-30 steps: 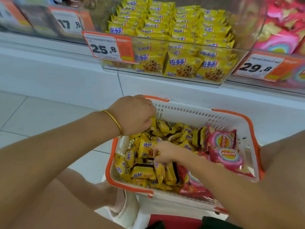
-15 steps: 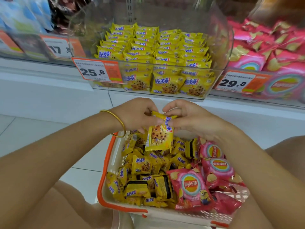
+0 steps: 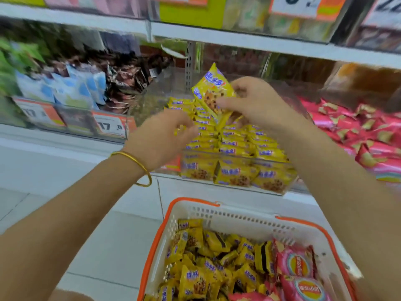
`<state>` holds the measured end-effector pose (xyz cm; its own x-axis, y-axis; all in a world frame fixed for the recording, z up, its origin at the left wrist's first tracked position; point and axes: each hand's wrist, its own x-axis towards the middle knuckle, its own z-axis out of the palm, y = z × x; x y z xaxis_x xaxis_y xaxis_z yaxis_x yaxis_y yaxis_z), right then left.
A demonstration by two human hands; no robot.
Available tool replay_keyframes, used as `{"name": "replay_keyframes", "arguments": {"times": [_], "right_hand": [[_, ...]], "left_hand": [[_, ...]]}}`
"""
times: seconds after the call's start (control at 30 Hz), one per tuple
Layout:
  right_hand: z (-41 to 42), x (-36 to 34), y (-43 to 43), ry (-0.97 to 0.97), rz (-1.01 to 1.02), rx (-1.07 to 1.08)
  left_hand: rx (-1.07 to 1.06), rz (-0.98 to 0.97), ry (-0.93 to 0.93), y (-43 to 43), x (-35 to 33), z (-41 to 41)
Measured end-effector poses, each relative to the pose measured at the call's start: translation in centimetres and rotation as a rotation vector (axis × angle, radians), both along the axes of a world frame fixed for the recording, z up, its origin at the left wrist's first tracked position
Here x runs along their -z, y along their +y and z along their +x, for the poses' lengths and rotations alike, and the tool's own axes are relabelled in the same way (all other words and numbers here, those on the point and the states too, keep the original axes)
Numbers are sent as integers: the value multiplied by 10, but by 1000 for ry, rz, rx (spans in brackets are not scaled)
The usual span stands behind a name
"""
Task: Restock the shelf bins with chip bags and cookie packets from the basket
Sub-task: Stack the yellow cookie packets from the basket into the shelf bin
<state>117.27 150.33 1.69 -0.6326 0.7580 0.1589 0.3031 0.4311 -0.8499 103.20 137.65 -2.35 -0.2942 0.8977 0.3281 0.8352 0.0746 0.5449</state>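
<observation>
1. Two hands are showing: left hand (image 3: 160,140), right hand (image 3: 258,105).
2. One cookie packet (image 3: 213,92) is being held aloft.
3. One basket (image 3: 238,211) is sitting at 6 o'clock.
4. Two chip bags (image 3: 296,265) are showing at 5 o'clock.

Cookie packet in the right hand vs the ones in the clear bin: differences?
1. The held cookie packet is up in the air, pinched by the right hand; the binned packets sit inside the clear bin.
2. The held cookie packet is tilted and alone; the binned packets are packed in rows.
Shared: yellow wrapper, blue logo, cookie picture.
</observation>
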Motion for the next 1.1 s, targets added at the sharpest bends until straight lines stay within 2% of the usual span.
{"name": "replay_keyframes", "arguments": {"times": [0.07, 0.13, 0.2, 0.33, 0.47, 0.7, 0.83, 1.1], "right_hand": [[-39, 12, 39, -145, 136, 49], [-73, 25, 69, -284, 295, 103], [-101, 34, 89, -341, 411, 137], [-142, 41, 112, -347, 505, 181], [-163, 52, 128, -376, 559, 145], [-165, 70, 127, -207, 579, 217], [-167, 74, 123, -295, 625, 164], [-143, 48, 116, -432, 575, 151]], "left_hand": [[168, -155, 147, 3, 12, -8], [326, -232, 203, 6, 20, -14], [416, -186, 192, 9, 23, -23], [480, -23, 207, 14, 29, -31], [488, 31, 207, 17, 35, -32], [463, 8, 149, 16, 37, -30], [464, 10, 171, 14, 36, -31], [398, 57, 215, 8, 33, -27]]}}
